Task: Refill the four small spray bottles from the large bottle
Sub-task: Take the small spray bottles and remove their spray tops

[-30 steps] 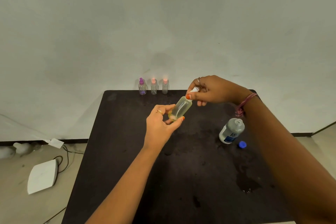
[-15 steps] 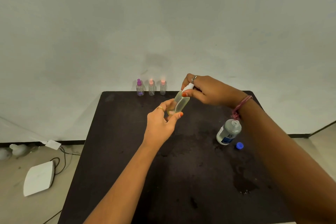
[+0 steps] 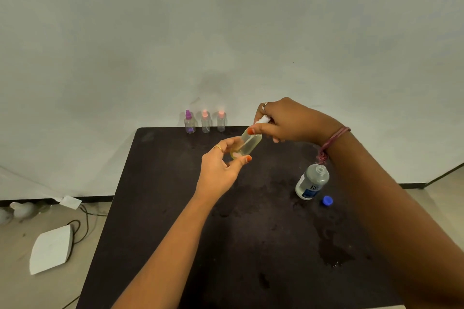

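The left hand [image 3: 221, 170] pinches the base end of a small spray bottle [image 3: 247, 145] between its thumb, nail painted orange, and its curled fingers, one of which wears a gold ring; the bottle is held in the air above the far half of the table, tilted so its top points up and to the right, and it holds a pale yellowish liquid. The right hand [image 3: 288, 120] meets it from the other side: its fingers and thumb are curled around the white spray cap [image 3: 263, 120] at the bottle's top, thumb lying along the neck, a ring on one finger and a reddish thread bracelet [image 3: 331, 142] around the wrist. Whether the cap is fully seated cannot be told. Below the right forearm, on the right part of the dark table [image 3: 175, 246], the large bottle [image 3: 311, 182] stands open, grey with a blue label low on its side, and its blue cap [image 3: 327, 200] lies on the tabletop just beside it to the right. Wet patches mark the table surface near that bottle and further toward the near edge. At the far edge, close to the wall, three small clear spray bottles stand in a row, apart from each other: a purple-capped bottle [image 3: 189, 121] on the left, a pink-capped bottle [image 3: 205, 121] in the middle and a second pink-capped bottle [image 3: 221, 120] on the right. On the floor to the left lie a white flat device [image 3: 51, 249] and dark cables [image 3: 82, 223].
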A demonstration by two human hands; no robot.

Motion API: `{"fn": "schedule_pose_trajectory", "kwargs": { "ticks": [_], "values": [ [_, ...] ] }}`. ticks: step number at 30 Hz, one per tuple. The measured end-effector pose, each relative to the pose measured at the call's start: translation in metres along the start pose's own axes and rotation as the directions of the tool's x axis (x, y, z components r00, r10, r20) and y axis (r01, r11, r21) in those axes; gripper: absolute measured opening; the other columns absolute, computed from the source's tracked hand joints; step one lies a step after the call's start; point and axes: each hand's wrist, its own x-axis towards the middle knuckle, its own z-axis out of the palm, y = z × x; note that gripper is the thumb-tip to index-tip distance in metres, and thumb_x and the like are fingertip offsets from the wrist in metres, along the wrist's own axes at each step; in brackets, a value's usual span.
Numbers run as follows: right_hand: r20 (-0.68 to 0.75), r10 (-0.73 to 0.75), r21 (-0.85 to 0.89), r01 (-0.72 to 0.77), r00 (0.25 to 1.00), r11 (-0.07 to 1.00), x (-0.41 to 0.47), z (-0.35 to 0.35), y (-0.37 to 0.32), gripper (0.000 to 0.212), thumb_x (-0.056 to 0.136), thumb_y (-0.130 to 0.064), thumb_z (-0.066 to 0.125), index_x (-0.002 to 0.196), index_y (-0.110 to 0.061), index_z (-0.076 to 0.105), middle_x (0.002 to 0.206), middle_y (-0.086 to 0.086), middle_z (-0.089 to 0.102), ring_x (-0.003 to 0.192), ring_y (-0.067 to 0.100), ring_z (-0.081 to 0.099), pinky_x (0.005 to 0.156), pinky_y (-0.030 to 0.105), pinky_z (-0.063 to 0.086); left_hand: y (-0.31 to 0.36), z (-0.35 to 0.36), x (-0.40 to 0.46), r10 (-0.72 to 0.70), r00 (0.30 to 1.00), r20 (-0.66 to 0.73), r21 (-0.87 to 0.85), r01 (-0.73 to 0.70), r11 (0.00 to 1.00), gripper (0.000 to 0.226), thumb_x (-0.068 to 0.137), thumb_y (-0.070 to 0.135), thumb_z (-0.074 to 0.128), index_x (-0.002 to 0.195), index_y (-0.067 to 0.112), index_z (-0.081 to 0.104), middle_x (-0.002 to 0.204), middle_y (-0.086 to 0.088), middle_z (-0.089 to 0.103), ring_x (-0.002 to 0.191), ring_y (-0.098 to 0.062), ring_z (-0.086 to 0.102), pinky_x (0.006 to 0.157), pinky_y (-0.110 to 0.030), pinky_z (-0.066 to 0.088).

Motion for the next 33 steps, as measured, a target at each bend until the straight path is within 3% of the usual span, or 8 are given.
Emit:
{"fn": "schedule_pose_trajectory", "kwargs": {
  "ticks": [7,10,14,18,21,26,30,33],
  "values": [
    [-0.013,-0.239,0.024,0.239,0.971,0.971,-0.008,-0.006,0.007,0.029,0.089,-0.015,0.063,0.117,-0.020,0.062,0.105,0.000,0.060,0.088,0.014,0.056,0.079,0.025,0.047,-0.002,0.007,-0.003,-0.030,0.999,-0.011,-0.067,0.029,0.997,0.046,0.081,0.016,0.075,0.122,0.022,0.057,0.112,0.014,0.060,0.108,-0.001,0.055,0.088,-0.005,0.039],
    [0.026,-0.098,0.085,0.095,0.995,0.992,-0.013,-0.009,0.004,0.056,0.083,-0.032,0.070,0.134,-0.026,0.046,0.096,-0.018,0.056,0.073,0.002,0.059,0.070,0.007,0.043,-0.001,0.010,-0.004,-0.019,1.000,-0.024,-0.057,0.018,0.998,0.045,0.080,0.017,0.076,0.121,0.023,0.057,0.110,0.016,0.059,0.108,-0.002,0.055,0.086,-0.003,0.038],
    [-0.020,-0.029,-0.010,0.029,0.999,1.000,-0.011,-0.002,0.006,0.033,0.089,-0.042,0.060,0.105,-0.013,0.059,0.069,-0.004,0.064,0.059,0.003,0.058,0.058,0.014,0.042,0.001,0.016,-0.004,-0.018,1.000,-0.018,-0.065,0.017,0.998,0.045,0.081,0.016,0.075,0.122,0.022,0.057,0.116,0.011,0.059,0.112,-0.005,0.054,0.080,0.003,0.039],
    [0.055,-0.132,0.020,0.131,0.990,0.991,-0.015,-0.009,0.012,0.030,0.089,-0.021,0.064,0.118,-0.022,0.058,0.094,-0.007,0.060,0.079,0.007,0.057,0.074,0.024,0.044,0.000,0.019,-0.007,-0.011,1.000,-0.026,-0.078,0.009,0.997,0.044,0.080,0.016,0.075,0.120,0.023,0.057,0.112,0.013,0.060,0.108,-0.004,0.056,0.078,0.005,0.038],
    [0.079,-0.037,0.098,0.029,0.996,0.995,-0.019,-0.010,0.012,0.055,0.082,-0.034,0.071,0.131,-0.026,0.047,0.081,-0.021,0.054,0.065,-0.011,0.058,0.065,0.006,0.043,0.000,0.021,-0.008,-0.003,0.999,-0.032,-0.064,0.001,0.998,0.042,0.081,0.016,0.075,0.118,0.026,0.057,0.108,0.016,0.059,0.102,0.000,0.055,0.077,0.004,0.039],
    [-0.003,-0.042,0.047,0.042,0.999,0.998,-0.017,-0.003,0.017,0.020,0.089,-0.030,0.063,0.106,-0.020,0.061,0.077,-0.006,0.063,0.062,0.001,0.057,0.064,0.017,0.040,-0.001,0.025,-0.008,-0.005,1.000,-0.026,-0.063,0.003,0.998,0.045,0.080,0.017,0.076,0.121,0.023,0.058,0.107,0.018,0.059,0.104,-0.001,0.055,0.077,0.002,0.041],
    [0.042,-0.053,0.071,0.050,0.998,0.996,-0.020,-0.008,0.017,0.046,0.085,-0.034,0.068,0.127,-0.030,0.050,0.092,-0.021,0.049,0.070,-0.012,0.050,0.067,0.007,0.033,-0.004,0.027,-0.008,-0.013,0.999,-0.038,-0.083,0.009,0.997,0.045,0.080,0.016,0.076,0.120,0.025,0.058,0.111,0.015,0.060,0.106,-0.001,0.056,0.080,0.000,0.042],
    [0.001,0.012,0.091,-0.012,1.000,0.996,-0.017,-0.003,0.018,0.036,0.085,-0.037,0.067,0.114,-0.017,0.058,0.085,-0.007,0.064,0.068,0.002,0.060,0.065,0.018,0.046,-0.005,0.030,-0.009,-0.001,0.999,-0.033,-0.103,-0.002,0.995,0.044,0.079,0.015,0.077,0.114,0.030,0.057,0.108,0.018,0.060,0.103,0.002,0.057,0.080,0.000,0.042]
  ]
}}
